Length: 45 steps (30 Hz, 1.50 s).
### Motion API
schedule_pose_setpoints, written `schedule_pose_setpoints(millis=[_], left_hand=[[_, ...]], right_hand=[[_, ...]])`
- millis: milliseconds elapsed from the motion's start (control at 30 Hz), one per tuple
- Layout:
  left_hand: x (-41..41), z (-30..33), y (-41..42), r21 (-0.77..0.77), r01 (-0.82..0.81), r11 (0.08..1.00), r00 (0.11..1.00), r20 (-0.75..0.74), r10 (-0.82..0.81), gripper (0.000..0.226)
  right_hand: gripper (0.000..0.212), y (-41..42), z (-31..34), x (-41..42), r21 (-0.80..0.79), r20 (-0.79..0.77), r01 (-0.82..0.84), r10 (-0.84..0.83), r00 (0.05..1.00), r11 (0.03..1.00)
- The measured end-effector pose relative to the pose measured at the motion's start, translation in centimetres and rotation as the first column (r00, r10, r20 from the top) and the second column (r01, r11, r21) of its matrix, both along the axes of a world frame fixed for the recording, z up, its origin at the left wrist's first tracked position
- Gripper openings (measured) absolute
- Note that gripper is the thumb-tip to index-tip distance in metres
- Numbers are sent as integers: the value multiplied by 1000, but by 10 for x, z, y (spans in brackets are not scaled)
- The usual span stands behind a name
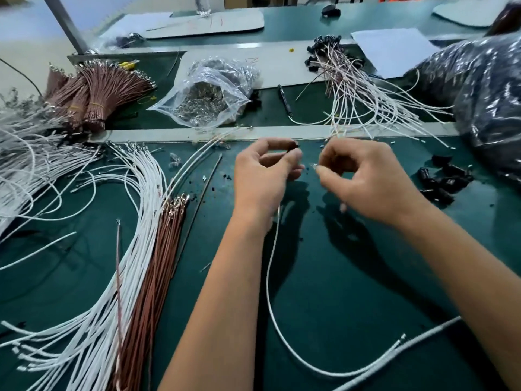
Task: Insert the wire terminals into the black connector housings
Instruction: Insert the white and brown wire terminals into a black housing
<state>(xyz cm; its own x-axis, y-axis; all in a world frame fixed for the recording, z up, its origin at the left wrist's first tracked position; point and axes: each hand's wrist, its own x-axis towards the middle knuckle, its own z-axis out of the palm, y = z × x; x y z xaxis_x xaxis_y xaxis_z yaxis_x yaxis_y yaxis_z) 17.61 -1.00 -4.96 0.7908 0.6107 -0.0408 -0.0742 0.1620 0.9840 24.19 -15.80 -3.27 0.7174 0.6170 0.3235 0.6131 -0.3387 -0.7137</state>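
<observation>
Two hands [310, 176] pinch one black housing [293, 146].

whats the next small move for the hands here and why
Probably bring the right hand leftward so the terminal pinched at its fingertips meets the black housing held in the left hand. The two are close but still apart, nothing inserted yet.

Both forearms bare to frame edge, no sleeves, gloves, rings or watch. L hand [260, 176], R hand [366, 179]: short, unpainted nails.
</observation>
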Motion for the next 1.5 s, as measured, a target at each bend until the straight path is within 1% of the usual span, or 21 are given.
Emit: schedule_pose_setpoints(millis=[67,100,167,267,367,400,467,567,667,767,900,1033,1333,1400,1500], left_hand=[[1,-2,-9,24,137,990,990,-21,-136,14],[1,-2,-13,27,179,984,984,-30,-178,14],[1,-2,-18,34,213,976,976,-48,-211,14],[1,-3,-22,29,226,974,973,-65,-223,12],[1,-4,-24,29,224,974,973,-69,-221,12],[1,-4,-25,29,227,973,972,-68,-225,13],[1,-4,-22,38,242,970,969,-59,-239,15],[-1,-2,-18,58,293,954,956,-8,-293,16],[-2,-2,-16,83,335,939,937,73,-341,20],[-1,-3,-14,108,334,936,925,151,-348,25],[-2,-3,-11,140,329,934,912,211,-352,29],[-2,-3,-10,160,328,931,908,219,-358,28],[-2,-6,-10,270,304,914,929,130,-348,23],[-1,-8,-11,276,303,912,931,120,-345,23],[0,-10,-13,254,290,923,937,119,-327,23]], right_hand=[[12,-16,-4,0,-46,97,-53,58,994,998],[12,-21,-6,0,-40,109,-70,74,991,997],[10,-28,-12,0,25,88,-66,64,994,997],[8,-28,-19,-3,182,-1,-31,32,1000,983],[9,-26,-24,-3,243,-44,-24,36,998,970],[9,-26,-26,-2,266,-76,-17,39,996,964],[10,-27,-27,-2,359,-199,27,49,979,933],[8,-30,-26,0,481,-327,96,76,942,872],[7,-32,-23,1,544,-349,108,108,931,832],[1,-32,-20,-2,548,-281,57,119,952,834],[6,-31,-16,-6,511,-145,9,76,986,859],[8,-31,-15,-9,480,-76,9,31,997,877],[9,-28,-22,-6,394,-15,62,-61,998,917],[10,-28,-23,-6,365,-19,71,-68,997,928],[11,-27,-27,-6,351,-72,97,-76,994,931]])
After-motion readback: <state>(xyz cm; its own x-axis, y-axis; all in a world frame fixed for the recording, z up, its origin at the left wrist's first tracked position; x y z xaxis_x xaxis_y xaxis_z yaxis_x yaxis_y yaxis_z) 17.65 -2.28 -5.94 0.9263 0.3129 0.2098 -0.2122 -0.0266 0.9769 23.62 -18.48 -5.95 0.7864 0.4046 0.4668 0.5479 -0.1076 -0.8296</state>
